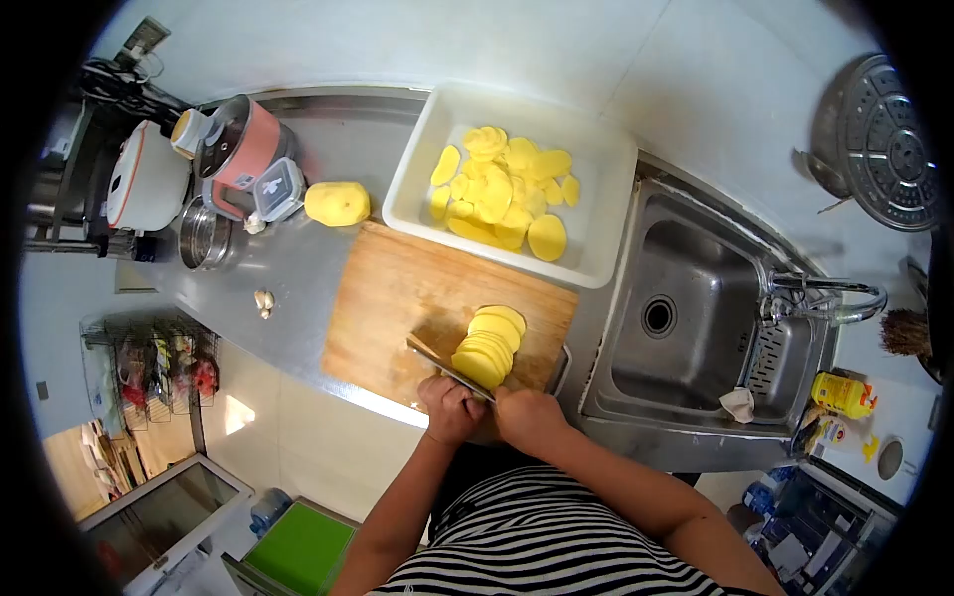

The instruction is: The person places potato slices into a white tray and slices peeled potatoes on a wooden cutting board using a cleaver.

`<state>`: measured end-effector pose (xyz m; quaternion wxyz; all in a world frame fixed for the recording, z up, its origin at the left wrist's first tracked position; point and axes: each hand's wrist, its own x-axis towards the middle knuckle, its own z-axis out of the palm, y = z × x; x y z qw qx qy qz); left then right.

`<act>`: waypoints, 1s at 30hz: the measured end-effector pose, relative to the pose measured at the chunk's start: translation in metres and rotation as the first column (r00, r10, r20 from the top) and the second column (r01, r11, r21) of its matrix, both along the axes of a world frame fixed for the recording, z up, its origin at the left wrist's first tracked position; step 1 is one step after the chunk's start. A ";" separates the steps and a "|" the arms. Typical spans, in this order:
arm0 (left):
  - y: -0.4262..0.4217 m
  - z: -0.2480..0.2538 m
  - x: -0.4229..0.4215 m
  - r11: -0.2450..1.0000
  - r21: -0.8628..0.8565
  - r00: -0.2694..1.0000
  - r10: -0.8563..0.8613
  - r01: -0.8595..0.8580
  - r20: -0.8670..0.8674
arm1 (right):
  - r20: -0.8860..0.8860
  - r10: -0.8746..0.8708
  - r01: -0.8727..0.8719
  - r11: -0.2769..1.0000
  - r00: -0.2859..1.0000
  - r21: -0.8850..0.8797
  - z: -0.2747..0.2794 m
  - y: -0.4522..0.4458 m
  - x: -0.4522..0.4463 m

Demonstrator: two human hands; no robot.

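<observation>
A kitchen knife (449, 369) is held low over the wooden cutting board (383, 288), edge-on to my view. My right hand (530, 421) is closed round its handle end. My left hand (452, 409) is curled up with bent fingers on the near side of the blade, close against it; what lies under those fingers is hidden. Along the far side of the blade, a row of overlapping potato slices (492, 343) leans on the board. Behind the board, a white plastic tub (608, 199) contains a heap of more potato slices (497, 194).
One whole peeled potato (338, 204) lies left of the tub. Beyond it stand a lidded plastic box (279, 189), a pink pot (253, 144), a metal bowl (204, 235) and a white cooker (149, 179). Garlic cloves (264, 302) lie on the counter. A steel sink (686, 328) is at right.
</observation>
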<state>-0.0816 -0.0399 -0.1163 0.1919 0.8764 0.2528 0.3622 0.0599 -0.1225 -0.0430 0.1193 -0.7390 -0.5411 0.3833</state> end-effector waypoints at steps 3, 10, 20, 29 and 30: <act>-0.005 0.004 0.001 0.995 0.053 0.996 0.086 -0.088 0.025 | -0.040 -0.013 0.012 0.999 0.999 -0.031 0.003 0.002 0.007; -0.024 0.014 -0.012 0.991 -0.042 0.991 0.122 -0.125 -0.063 | 0.025 0.009 -0.009 1.000 1.000 0.024 0.010 -0.001 0.032; -0.040 0.024 -0.030 0.962 -0.211 0.974 0.135 -0.172 -0.180 | -0.179 -0.235 0.263 0.953 0.955 0.153 0.033 -0.025 0.078; -0.038 0.051 -0.031 0.918 -0.312 0.951 0.168 -0.247 -0.259 | -0.429 -0.579 0.507 0.815 0.694 -0.280 0.010 -0.087 0.100; -0.033 0.058 -0.028 0.919 -0.309 0.952 0.166 -0.245 -0.258 | -0.431 -0.579 0.509 0.815 0.692 -0.277 0.001 -0.092 0.098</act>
